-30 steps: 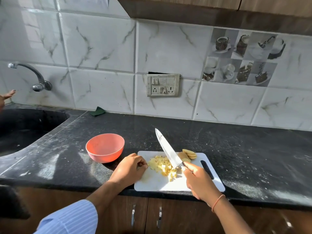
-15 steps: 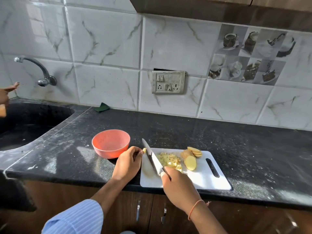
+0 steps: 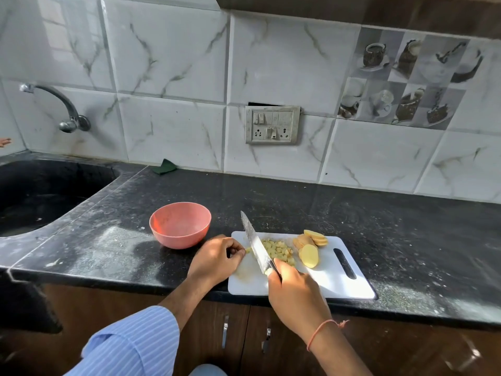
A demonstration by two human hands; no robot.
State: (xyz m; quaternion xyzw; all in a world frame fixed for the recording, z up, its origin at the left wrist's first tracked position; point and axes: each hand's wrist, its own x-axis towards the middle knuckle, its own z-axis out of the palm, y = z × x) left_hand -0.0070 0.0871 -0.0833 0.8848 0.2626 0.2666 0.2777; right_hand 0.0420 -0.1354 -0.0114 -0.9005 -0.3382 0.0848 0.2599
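A black counter (image 3: 379, 226) carries a white board (image 3: 333, 283) at its front edge, with a pink bowl (image 3: 180, 226) just left of it. The left hand (image 3: 214, 260) lies curled at the board's left edge; whether it pinches anything I cannot tell. The right hand (image 3: 295, 297) grips the knife (image 3: 256, 245), whose blade stands just left of the diced potato (image 3: 279, 252). The slices (image 3: 315, 237) lie to the right of the dice.

Knife handle (image 3: 276, 272) seemingly inside right hand (image 3: 296, 297)

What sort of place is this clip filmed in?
Most likely a home kitchen: a dark counter with a sink and wall tap, tiled wall behind, and chopped potato on a cutting board.
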